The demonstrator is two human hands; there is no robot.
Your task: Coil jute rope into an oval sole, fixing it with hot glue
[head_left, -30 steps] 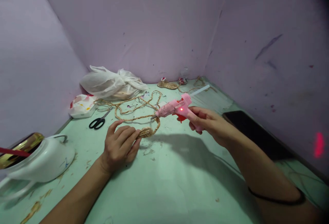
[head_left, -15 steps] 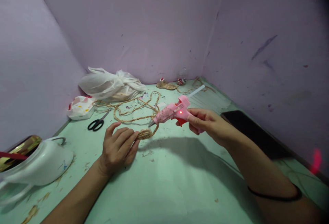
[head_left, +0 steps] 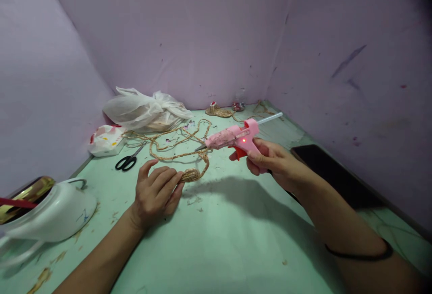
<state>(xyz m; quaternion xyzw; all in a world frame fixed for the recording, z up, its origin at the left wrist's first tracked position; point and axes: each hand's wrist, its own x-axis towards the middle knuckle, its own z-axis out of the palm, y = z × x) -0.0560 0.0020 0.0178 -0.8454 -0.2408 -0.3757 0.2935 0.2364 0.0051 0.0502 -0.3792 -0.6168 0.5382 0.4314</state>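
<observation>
nozzle (head_left: pixel 200 148) now farther from coil (head_left: pixel 191 175)

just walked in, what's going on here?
A person's left hand holds a small coil of braided cord near the table. The right hand grips a pink glue gun, its indicator light glowing red; whether the nozzle touches any cord is unclear. Scissors lie off to the left, untouched.

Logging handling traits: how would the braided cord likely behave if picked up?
The braided cord would probably be floppy, since it lies in loose, overlapping loops. Being thin, it is likely light. Lifting it may tug the coiled piece in the left hand, as the cord runs into it.
</observation>
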